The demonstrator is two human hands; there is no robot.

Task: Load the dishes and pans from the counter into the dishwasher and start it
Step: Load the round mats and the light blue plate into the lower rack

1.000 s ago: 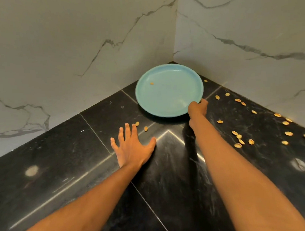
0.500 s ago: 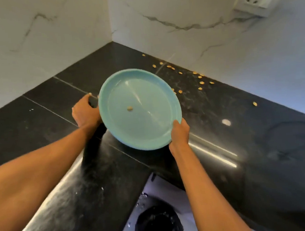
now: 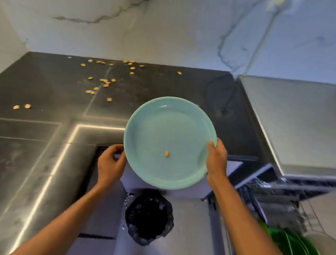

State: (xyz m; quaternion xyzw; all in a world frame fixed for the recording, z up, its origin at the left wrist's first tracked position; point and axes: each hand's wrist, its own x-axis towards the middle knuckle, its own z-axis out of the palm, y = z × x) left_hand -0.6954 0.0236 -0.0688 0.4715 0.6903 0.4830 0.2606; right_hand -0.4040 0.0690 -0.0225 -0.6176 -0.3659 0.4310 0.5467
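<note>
A teal plate [image 3: 169,131] is held in the air beyond the counter's front edge, tilted toward me. One small nut shell [image 3: 166,154] lies on it. My right hand [image 3: 216,159] grips the plate's right rim, thumb on top. My left hand [image 3: 111,165] is at the left rim with curled fingers that pass behind the edge. At the lower right is the open dishwasher rack [image 3: 278,205], blurred, holding green plates [image 3: 286,240] and a white dish [image 3: 326,243].
A bin lined with a black bag [image 3: 149,216] stands on the floor directly under the plate. Several nut shells [image 3: 104,81] lie scattered on the black stone counter [image 3: 34,136] near the marble wall. A grey metal appliance top [image 3: 302,122] is at the right.
Both hands lifted the plate from the counter's corner and carried it out past the counter edge, above the bin. The view swung right, bringing the dishwasher rack into sight.
</note>
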